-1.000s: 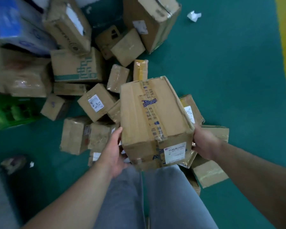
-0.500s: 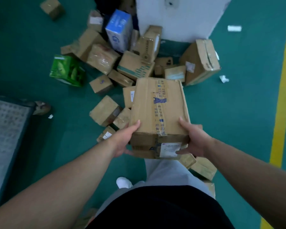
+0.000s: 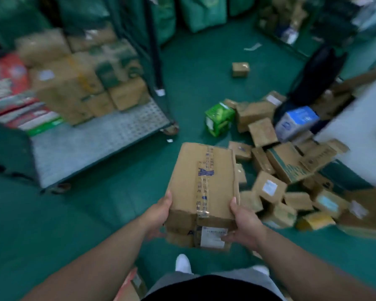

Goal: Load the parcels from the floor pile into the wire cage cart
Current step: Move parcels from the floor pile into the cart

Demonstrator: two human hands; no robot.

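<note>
The green floor [image 3: 122, 192] between the box [image 3: 202, 181] and the cart [image 3: 109, 157] is free. The near part of the deck [image 3: 91, 142] lies bare, and the side of the cart that faces the box looks open. Stacked cartons [image 3: 74, 88] fill the back of the deck, and red packs [image 3: 7, 83] fill its left. A dark post [image 3: 154, 51] stands at the cart's right corner. To the right the pile [image 3: 280, 170] covers the floor, with a green carton [image 3: 219, 118] at its left edge; between this carton and the cart a strip of floor is open.
</note>
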